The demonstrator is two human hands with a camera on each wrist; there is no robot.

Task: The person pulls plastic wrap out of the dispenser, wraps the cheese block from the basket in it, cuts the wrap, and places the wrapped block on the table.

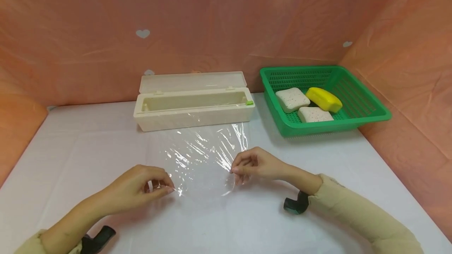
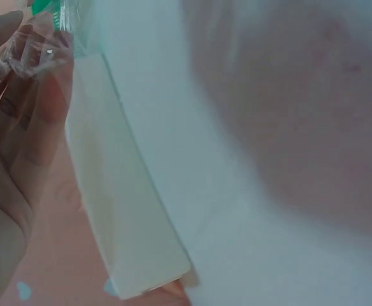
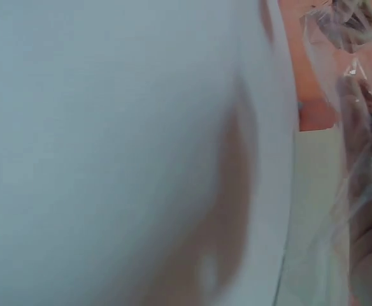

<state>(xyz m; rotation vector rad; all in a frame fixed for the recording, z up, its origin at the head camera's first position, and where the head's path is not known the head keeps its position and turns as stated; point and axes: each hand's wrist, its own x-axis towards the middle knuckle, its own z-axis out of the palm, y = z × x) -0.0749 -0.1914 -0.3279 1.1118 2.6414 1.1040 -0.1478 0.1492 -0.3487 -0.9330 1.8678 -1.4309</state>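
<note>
Clear film [image 1: 197, 158] is over table [image 1: 88, 140] btwn L hand [image 1: 137, 187] & R hand [image 1: 259, 164], fingers of each pinching a near corner; far end runs up to front of off-white box [image 1: 194, 120] w/ lid [image 1: 192, 82] flipped open. Green basket [image 1: 339, 128] sits R of box, holding 2 speckled white blocks [image 1: 293, 99] + 1 yellow block [image 1: 324, 99], orange-pink sheet [image 1: 212, 22] behind.

Clear plastic film [image 1: 203, 158]; glossy, creased, outspread
</note>
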